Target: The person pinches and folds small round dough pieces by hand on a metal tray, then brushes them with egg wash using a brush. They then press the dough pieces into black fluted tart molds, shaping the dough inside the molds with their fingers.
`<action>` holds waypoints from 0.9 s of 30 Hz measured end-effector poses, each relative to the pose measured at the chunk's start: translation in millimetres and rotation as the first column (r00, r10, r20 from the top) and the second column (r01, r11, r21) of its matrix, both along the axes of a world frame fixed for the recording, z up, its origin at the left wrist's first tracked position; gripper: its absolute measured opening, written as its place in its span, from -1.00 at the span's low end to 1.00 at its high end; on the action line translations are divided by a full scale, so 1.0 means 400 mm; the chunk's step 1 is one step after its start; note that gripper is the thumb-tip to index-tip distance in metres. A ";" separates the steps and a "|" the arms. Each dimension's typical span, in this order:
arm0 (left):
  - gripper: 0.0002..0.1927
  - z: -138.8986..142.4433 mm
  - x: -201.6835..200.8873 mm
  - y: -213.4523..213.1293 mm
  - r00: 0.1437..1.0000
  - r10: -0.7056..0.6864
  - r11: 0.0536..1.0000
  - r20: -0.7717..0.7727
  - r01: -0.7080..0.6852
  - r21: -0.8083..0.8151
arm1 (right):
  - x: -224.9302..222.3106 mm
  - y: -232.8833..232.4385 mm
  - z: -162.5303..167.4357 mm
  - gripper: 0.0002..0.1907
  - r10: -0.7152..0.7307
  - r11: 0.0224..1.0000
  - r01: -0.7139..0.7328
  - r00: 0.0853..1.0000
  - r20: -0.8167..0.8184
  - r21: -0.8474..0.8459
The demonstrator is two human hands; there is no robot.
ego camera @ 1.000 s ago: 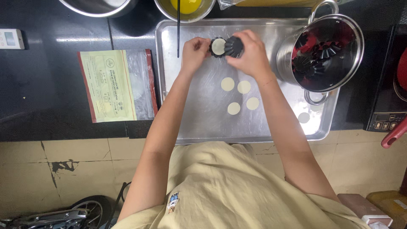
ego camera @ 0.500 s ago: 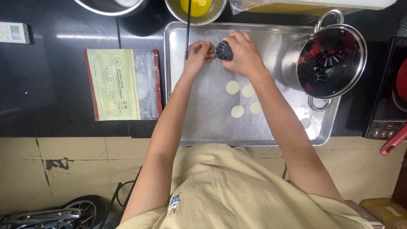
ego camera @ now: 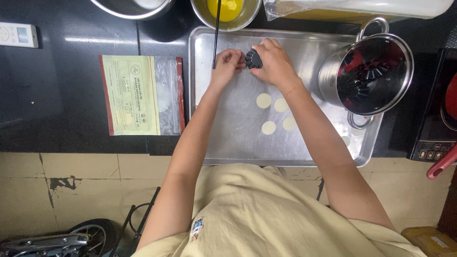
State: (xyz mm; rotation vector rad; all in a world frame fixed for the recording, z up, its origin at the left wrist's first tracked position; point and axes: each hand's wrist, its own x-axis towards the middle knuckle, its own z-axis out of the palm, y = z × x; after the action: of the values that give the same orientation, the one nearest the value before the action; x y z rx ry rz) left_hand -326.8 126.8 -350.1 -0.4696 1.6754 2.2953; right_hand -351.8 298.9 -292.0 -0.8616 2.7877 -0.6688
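Your right hand point(ego camera: 272, 64) is wrapped around a small black fluted mould point(ego camera: 253, 59), holding it over the far part of the metal tray point(ego camera: 223, 138). Your left hand point(ego camera: 227, 64) meets it from the other side, fingers curled in narrow and pinching at the mould's edge; what lies under those fingertips is hidden.

On the tray, just nearer to you than your hands, four pale dough discs point(ego camera: 263, 100) lie in a loose cluster, close together. To the right, a steel pot point(ego camera: 369, 71) stands on the tray's right end with more black moulds piled inside it.

Beyond the tray's far edge sits a bowl of yellow liquid point(ego camera: 227, 9), with a thin dark stick point(ego camera: 216, 33) leaning out of it toward your left hand. Left of the tray, a flat plastic packet point(ego camera: 141, 95) with red edges lies on the dark tabletop point(ego camera: 57, 104), and a white remote point(ego camera: 16, 34) rests at the far left.
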 end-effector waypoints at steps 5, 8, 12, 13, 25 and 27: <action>-0.56 0.025 0.038 0.039 0.975 0.016 0.846 -0.221 -0.131 -0.516 | 0.014 0.007 -0.009 -0.37 -0.007 0.999 0.005 0.998 -0.057 -0.033; -0.38 0.043 0.053 0.065 0.945 -0.127 0.706 -0.302 -0.128 -0.697 | 0.044 0.022 -0.022 -0.36 0.032 0.994 -0.042 0.995 -0.096 -0.104; -0.47 0.035 0.066 0.095 0.965 -0.162 0.716 -0.206 -0.028 -0.697 | 0.104 0.061 -0.043 -0.33 0.052 0.982 -0.083 0.983 -0.176 -0.171; -0.47 0.030 0.073 0.098 0.963 -0.176 0.732 -0.202 -0.009 -0.681 | 0.117 0.072 -0.045 -0.35 0.036 0.979 -0.070 0.984 -0.173 -0.194; -0.55 0.318 0.291 0.034 0.814 -0.380 0.923 -0.438 0.367 -0.119 | 0.291 0.133 0.218 -0.51 0.141 0.690 0.100 0.953 0.268 -0.717; -0.54 0.419 0.330 0.009 0.714 -0.430 0.902 -0.552 0.365 -0.231 | 0.335 0.143 0.314 -0.55 0.208 0.673 -0.026 0.966 0.156 -0.739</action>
State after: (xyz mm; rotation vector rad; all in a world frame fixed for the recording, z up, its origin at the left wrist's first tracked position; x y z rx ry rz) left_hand -194.6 130.4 -182.6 0.6302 1.9183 2.1315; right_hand -217.7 356.0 -166.3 -0.9747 2.1832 -1.8046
